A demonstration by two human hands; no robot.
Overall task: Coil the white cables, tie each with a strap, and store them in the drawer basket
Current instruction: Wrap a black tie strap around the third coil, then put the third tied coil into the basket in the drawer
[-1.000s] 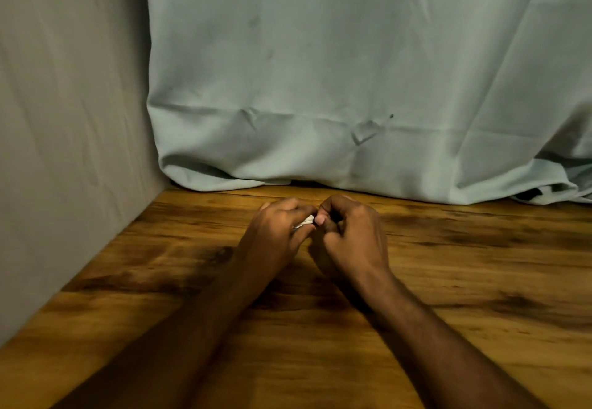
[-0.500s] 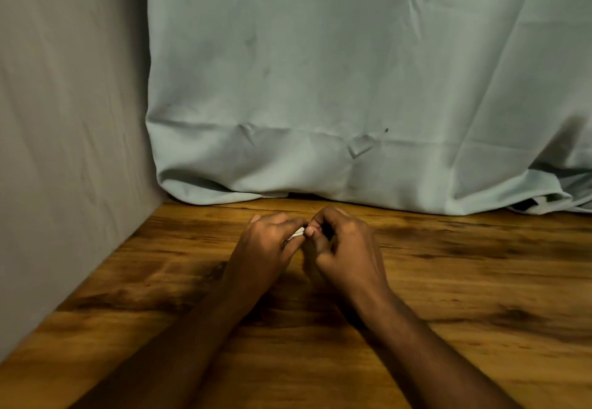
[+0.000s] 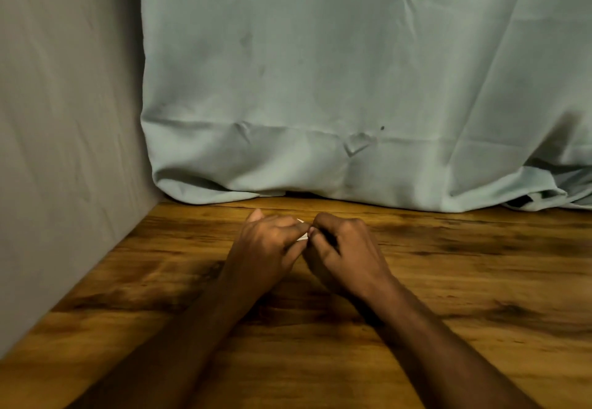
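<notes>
Head view: compared with the frames a second and half a second ago, both hands sit lower in the picture and the pale green cloth fills more of it, which suggests the camera has tipped upward slightly; the hands themselves remain knuckle to knuckle in the same working posture. The left hand and right hand rest on the wooden worktop, fingers curled and pressed toward each other, jointly pinching a small white item, of which only a sliver shows between the fingertips. Whether this is a coiled cable, its end, or a strap cannot be told. No loose cables, finished bundles, straps or drawer basket appear in view. Judged from this, the step in hand is probably the coiling or tying of one cable; storing it, and any remaining cables, appears still to be done.
</notes>
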